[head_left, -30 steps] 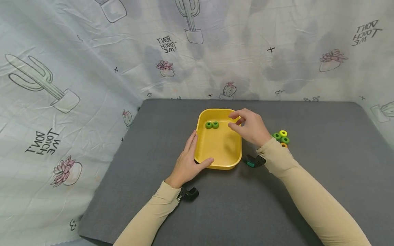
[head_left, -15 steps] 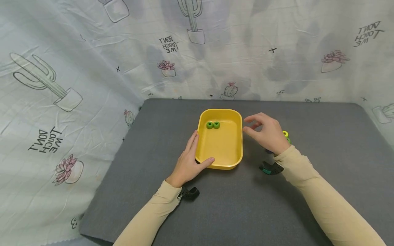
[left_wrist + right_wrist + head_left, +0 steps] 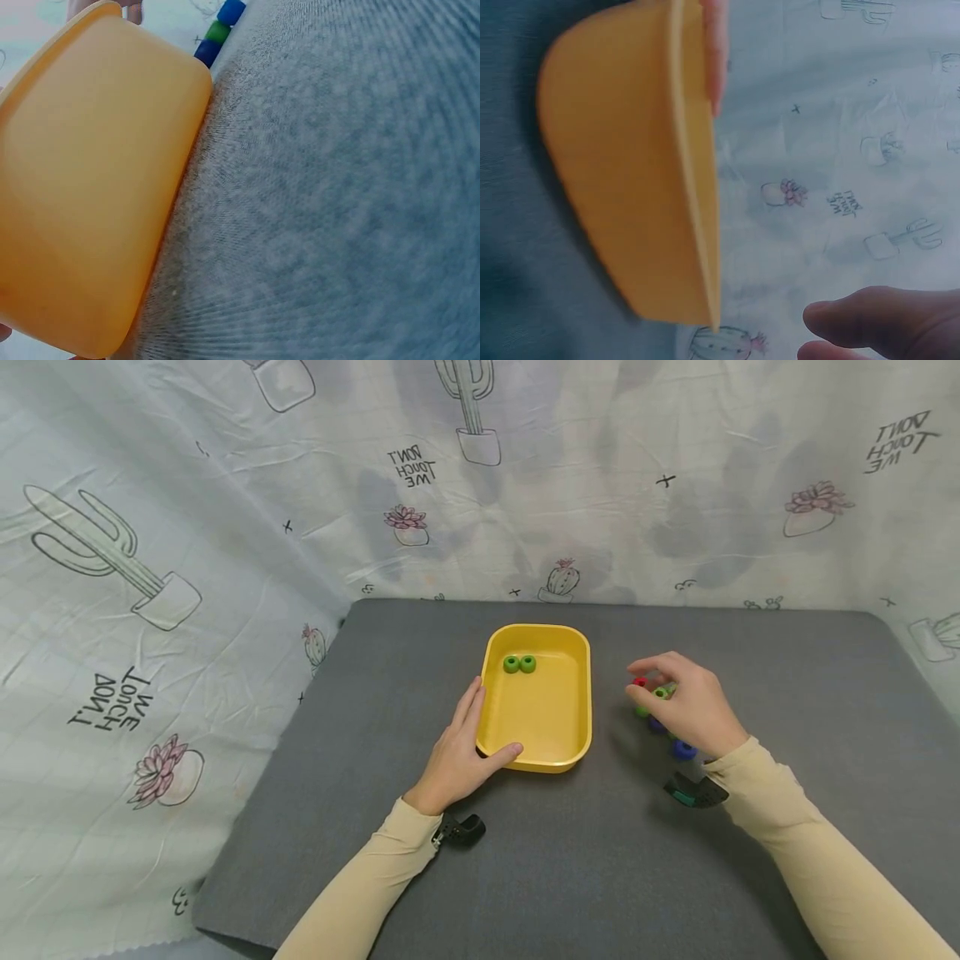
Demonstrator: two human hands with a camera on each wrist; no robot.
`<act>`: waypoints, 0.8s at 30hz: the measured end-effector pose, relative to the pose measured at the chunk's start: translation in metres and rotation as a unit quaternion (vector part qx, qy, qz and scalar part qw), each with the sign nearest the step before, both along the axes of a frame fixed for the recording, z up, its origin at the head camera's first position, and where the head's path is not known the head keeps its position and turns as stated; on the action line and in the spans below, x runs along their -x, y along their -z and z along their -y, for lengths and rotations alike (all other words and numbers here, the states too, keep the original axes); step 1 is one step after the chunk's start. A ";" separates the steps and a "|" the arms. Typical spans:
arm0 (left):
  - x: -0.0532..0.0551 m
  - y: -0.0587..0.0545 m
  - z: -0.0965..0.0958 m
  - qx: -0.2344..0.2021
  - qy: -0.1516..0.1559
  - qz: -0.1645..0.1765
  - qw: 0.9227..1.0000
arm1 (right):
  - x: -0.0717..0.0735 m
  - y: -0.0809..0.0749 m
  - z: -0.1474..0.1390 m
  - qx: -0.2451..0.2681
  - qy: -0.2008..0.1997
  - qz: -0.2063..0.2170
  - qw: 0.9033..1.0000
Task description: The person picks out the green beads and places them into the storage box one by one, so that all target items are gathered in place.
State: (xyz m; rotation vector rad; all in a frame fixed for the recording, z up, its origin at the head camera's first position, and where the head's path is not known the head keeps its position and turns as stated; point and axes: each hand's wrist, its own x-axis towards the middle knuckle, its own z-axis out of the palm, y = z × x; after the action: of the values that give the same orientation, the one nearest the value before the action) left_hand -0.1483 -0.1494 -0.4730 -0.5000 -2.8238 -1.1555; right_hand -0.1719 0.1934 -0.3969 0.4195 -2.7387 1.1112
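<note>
The yellow tray point(image 3: 536, 718) lies on the table, with two green beads point(image 3: 520, 664) side by side near its far left part. My left hand point(image 3: 457, 747) rests against the tray's left side, fingers straight along the wall and thumb over the near rim. My right hand point(image 3: 690, 697) is over the bead pile to the right of the tray, thumb and fingers apart with nothing between them. Under it show a red bead point(image 3: 640, 682), green beads point(image 3: 660, 692) and a blue bead point(image 3: 684, 750); the hand hides part of the pile. The right wrist view shows its fingertips point(image 3: 855, 315).
The grey table point(image 3: 360, 710) extends around the tray on every side. A white cloth point(image 3: 570, 485) printed with cacti hangs behind and at the left. Blue and green beads point(image 3: 217, 31) stand beyond the tray in the left wrist view.
My right hand has moved from above the tray's right rim rightward to the bead pile. The left hand and the two beads in the tray have stayed in place.
</note>
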 end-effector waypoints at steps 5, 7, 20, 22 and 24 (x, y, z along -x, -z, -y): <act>0.001 -0.001 -0.001 0.001 0.002 -0.002 1.000 | -0.010 0.009 -0.013 -0.008 0.013 -0.001 1.000; 0.000 -0.001 -0.001 0.002 0.002 -0.001 1.000 | -0.014 0.012 -0.018 -0.012 0.019 -0.001 1.000; 0.001 0.001 0.000 0.002 0.001 -0.003 1.000 | -0.031 0.039 -0.050 -0.035 0.017 -0.017 0.999; 0.001 0.001 0.000 0.002 0.001 -0.003 1.000 | -0.032 0.043 -0.053 -0.041 0.018 -0.027 0.999; 0.001 0.001 0.000 0.003 0.002 -0.002 1.000 | -0.033 0.047 -0.055 -0.045 0.020 -0.036 0.998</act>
State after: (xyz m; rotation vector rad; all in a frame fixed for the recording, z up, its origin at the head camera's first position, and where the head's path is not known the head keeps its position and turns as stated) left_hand -0.1497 -0.1492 -0.4745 -0.5078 -2.8242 -1.1461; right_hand -0.1393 0.2484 -0.4438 0.4063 -2.7289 0.9473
